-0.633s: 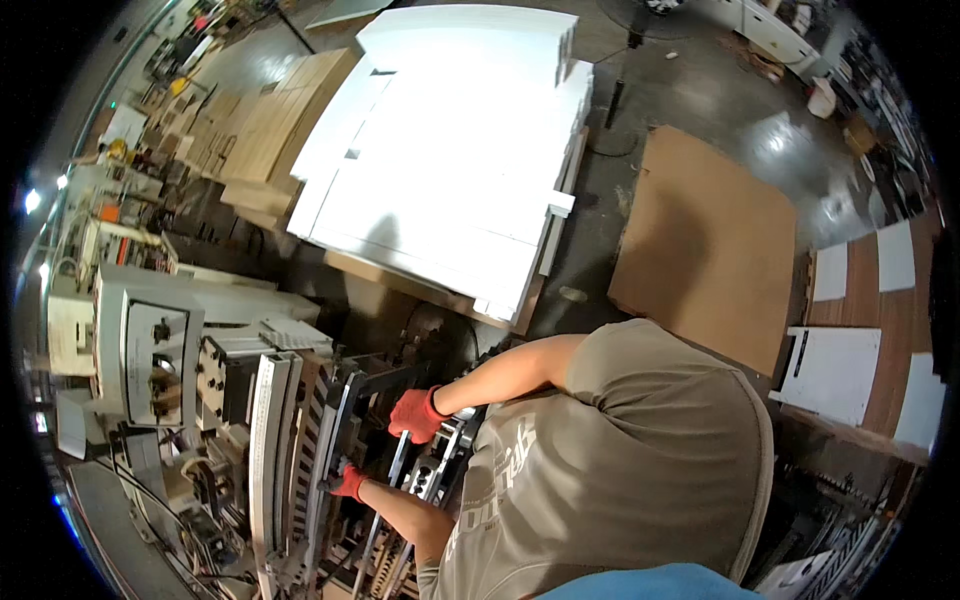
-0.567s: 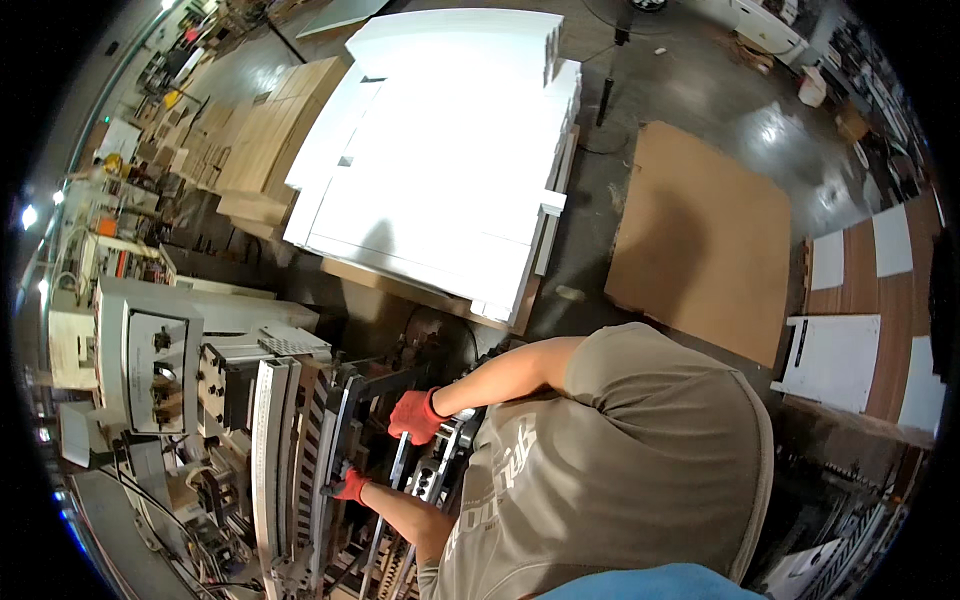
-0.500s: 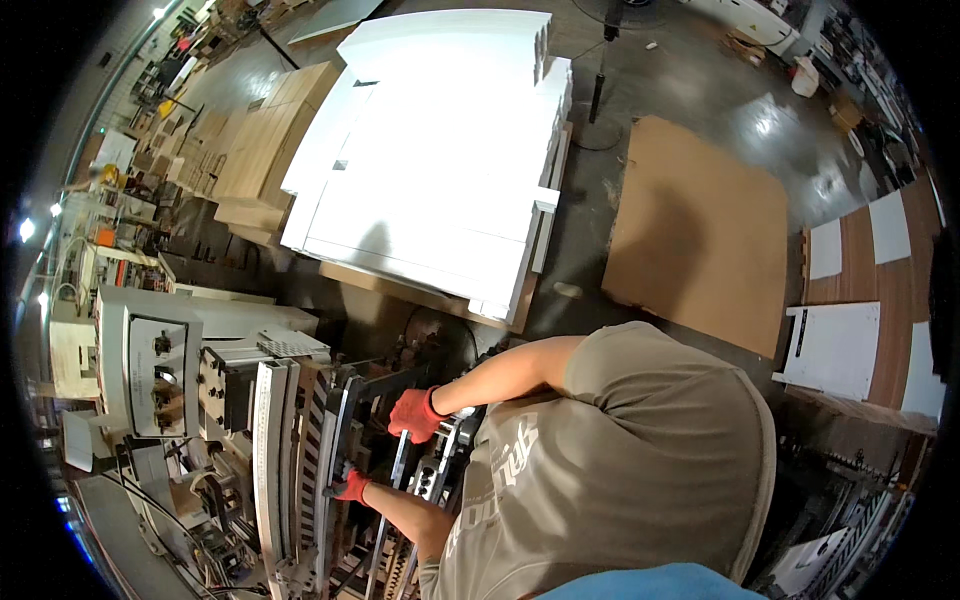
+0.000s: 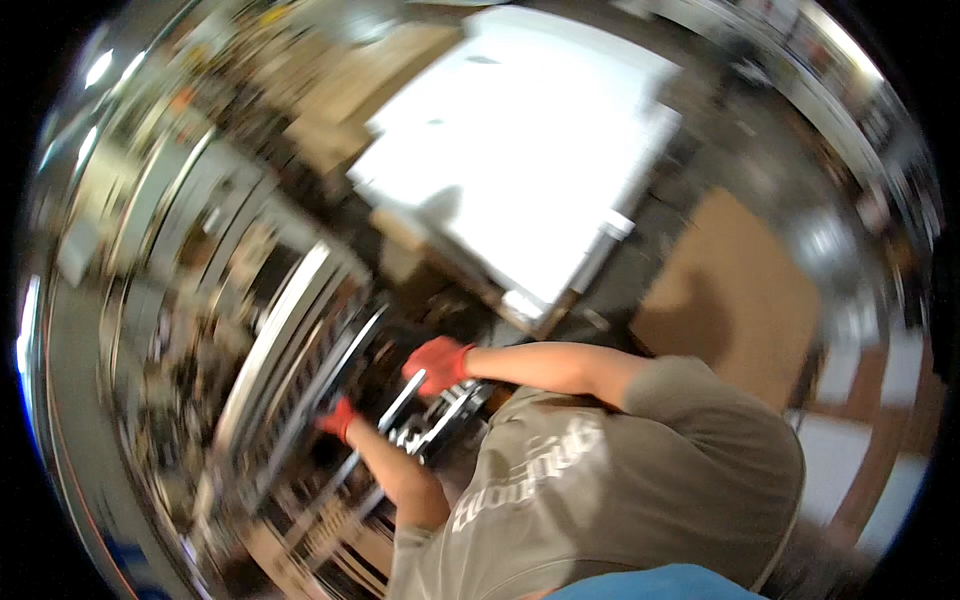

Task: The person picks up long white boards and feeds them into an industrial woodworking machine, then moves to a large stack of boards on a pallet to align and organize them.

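Observation:
My left hand, in a red glove, is at the edge of a long metal rail on a machine to my left. Its fingers are smeared by motion, so whether they close on the rail cannot be seen. Further right, my right hand, also gloved in red, is closed at the upper end of a slim silver bar. Metal fittings of the machine lie just below that hand, partly blurred.
Ahead stands a large stack of white panels on a pallet. Light wooden boards are piled to its left. A brown cardboard sheet lies on the floor at the right, near brown and white panels.
My view has swung round and blurred; the white stack now sits further right and tilted. Both hands remain at the machine, the left hand higher in the picture and the right slightly higher.

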A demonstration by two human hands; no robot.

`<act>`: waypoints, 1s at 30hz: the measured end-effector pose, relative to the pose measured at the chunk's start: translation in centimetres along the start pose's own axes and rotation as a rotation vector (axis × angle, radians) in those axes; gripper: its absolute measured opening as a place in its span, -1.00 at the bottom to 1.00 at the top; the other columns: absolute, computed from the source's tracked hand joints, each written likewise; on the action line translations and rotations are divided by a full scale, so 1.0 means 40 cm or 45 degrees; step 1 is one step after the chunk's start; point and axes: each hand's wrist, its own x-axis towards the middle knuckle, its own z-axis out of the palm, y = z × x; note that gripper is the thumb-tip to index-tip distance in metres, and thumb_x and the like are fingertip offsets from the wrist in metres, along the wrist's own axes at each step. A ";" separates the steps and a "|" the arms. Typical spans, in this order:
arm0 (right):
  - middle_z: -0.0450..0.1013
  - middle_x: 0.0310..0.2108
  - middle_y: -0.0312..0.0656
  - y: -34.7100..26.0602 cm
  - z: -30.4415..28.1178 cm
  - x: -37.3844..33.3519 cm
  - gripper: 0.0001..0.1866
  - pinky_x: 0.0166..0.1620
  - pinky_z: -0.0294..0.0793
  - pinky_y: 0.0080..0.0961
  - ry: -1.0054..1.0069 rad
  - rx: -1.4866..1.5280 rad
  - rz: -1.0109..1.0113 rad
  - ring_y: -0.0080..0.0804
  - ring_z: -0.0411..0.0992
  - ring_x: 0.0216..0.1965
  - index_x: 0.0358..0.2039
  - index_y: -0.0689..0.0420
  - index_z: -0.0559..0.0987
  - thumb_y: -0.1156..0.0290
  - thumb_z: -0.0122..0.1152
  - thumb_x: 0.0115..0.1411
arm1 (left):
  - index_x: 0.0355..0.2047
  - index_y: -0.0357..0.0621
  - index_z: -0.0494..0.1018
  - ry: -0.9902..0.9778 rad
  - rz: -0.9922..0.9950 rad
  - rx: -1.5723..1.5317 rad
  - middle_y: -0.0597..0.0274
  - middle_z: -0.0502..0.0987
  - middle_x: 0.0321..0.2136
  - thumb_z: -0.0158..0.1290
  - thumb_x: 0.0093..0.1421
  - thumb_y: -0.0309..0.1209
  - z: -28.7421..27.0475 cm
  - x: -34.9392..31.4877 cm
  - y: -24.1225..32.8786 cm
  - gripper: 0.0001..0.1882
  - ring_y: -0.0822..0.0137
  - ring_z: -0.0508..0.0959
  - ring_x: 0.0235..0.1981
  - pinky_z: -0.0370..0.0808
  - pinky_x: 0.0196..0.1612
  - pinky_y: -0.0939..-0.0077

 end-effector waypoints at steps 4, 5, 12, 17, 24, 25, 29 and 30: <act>0.56 -0.24 -0.18 -0.003 -0.012 -0.016 -0.57 -0.17 0.52 -0.26 0.085 0.242 0.103 -0.14 0.54 -0.24 -0.22 -0.03 0.63 0.08 0.29 -0.14 | 0.01 -0.07 0.37 0.017 -0.044 0.092 0.10 0.39 0.01 0.22 -0.03 -0.08 0.071 -0.085 0.067 -0.38 0.13 0.36 0.01 0.31 0.08 0.09; 0.55 -0.18 -0.20 0.021 -0.007 -0.015 -0.59 -0.11 0.51 -0.29 0.126 0.132 0.041 -0.18 0.53 -0.17 -0.20 -0.02 0.62 0.11 0.29 -0.08 | -0.01 -0.02 0.37 0.107 -0.443 -0.601 0.16 0.38 -0.03 0.16 0.02 0.02 0.128 -0.076 0.091 -0.41 0.16 0.35 -0.04 0.32 0.02 0.13; 0.49 -0.24 -0.16 -0.022 0.027 0.009 -0.68 -0.14 0.48 -0.32 0.071 0.071 -0.245 -0.14 0.48 -0.18 -0.22 0.07 0.55 0.25 0.30 0.01 | 0.01 0.10 0.38 0.335 -0.648 -1.471 0.20 0.37 0.00 0.00 0.18 0.15 0.076 -0.057 0.055 -0.46 0.23 0.31 0.01 0.24 0.14 0.17; 0.36 0.03 -0.05 0.061 0.021 -0.005 -0.59 0.14 0.31 -0.29 0.037 0.014 -0.338 -0.13 0.31 0.09 -0.07 0.18 0.49 0.35 0.33 0.07 | 0.10 -0.01 0.34 0.383 -0.580 -0.961 0.14 0.34 0.11 -0.04 0.21 0.11 0.223 -0.044 -0.045 -0.41 0.11 0.29 0.13 0.20 0.20 0.12; 0.27 0.12 -0.13 0.152 -0.042 0.209 -0.54 -0.03 0.42 -0.22 0.209 0.314 -0.101 -0.19 0.41 -0.04 0.07 0.18 0.37 0.29 0.22 0.22 | 0.01 -0.03 0.37 0.295 -0.657 -0.988 0.08 0.38 0.11 -0.06 0.15 0.27 0.300 -0.051 0.050 -0.31 -0.10 0.27 0.18 0.18 0.14 -0.14; 0.30 0.06 -0.20 0.133 -0.008 0.284 -0.56 -0.21 0.46 -0.27 0.091 0.697 -0.028 -0.22 0.46 -0.20 0.06 0.06 0.35 0.20 0.18 0.23 | -0.01 -0.03 0.37 0.360 -0.626 -1.013 0.08 0.39 0.09 -0.04 0.13 0.28 0.227 0.010 0.033 -0.31 -0.08 0.29 0.17 0.21 0.11 -0.12; 0.37 -0.08 -0.20 0.085 -0.010 0.353 -0.59 -0.21 0.49 -0.39 -0.281 1.185 0.226 -0.26 0.43 -0.17 0.01 0.02 0.35 0.10 0.10 0.24 | 0.00 0.05 0.36 0.621 -0.803 -0.529 0.14 0.42 0.07 -0.08 0.13 0.31 0.232 0.042 0.022 -0.32 0.02 0.33 0.16 0.27 0.04 -0.08; 0.38 -0.10 -0.19 0.088 -0.009 0.350 -0.61 -0.19 0.50 -0.39 -0.239 1.196 0.198 -0.29 0.42 -0.17 0.00 0.06 0.34 0.14 0.07 0.27 | 0.07 0.10 0.30 0.482 -0.745 -0.051 0.17 0.40 0.09 -0.06 0.15 0.21 0.268 0.025 0.020 -0.37 0.06 0.34 0.12 0.29 0.02 -0.05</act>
